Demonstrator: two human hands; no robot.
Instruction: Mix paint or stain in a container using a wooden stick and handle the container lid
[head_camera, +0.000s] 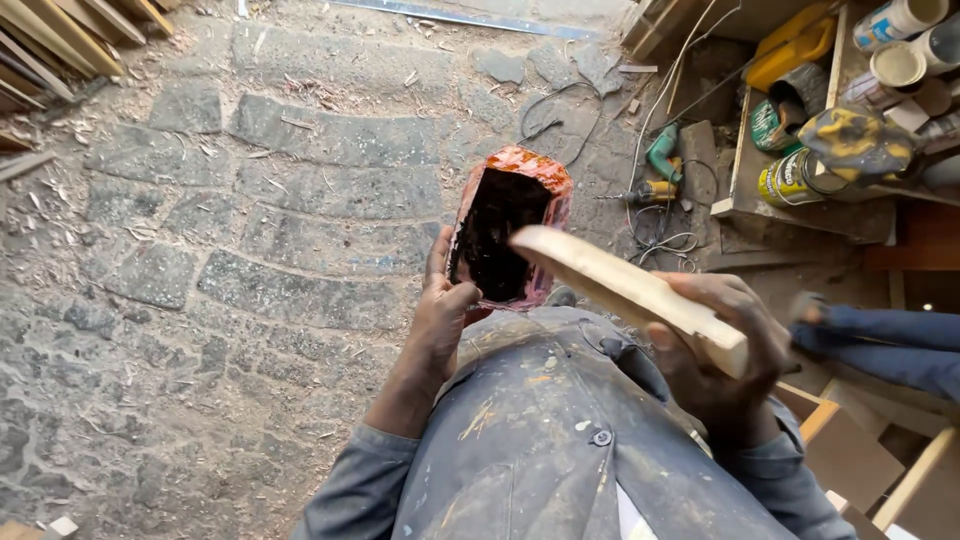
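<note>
My left hand (440, 315) grips a red, stained, cut-open container (508, 225) with a dark inside, held up in front of my chest. My right hand (722, 345) holds a pale, flat piece of wood (625, 290). Its rounded end points toward the container's opening and overlaps its right edge. I wear a grey, paint-spattered jacket (560, 440).
Stone paving (250, 230) strewn with wood shavings lies below. At the right stands a wooden shelf (800, 205) with several paint cans, a yellow canister (795, 45), a green power drill (662, 150) and loose cables. Timber strips (60, 40) lie top left. A blue sleeve (890, 345) shows at right.
</note>
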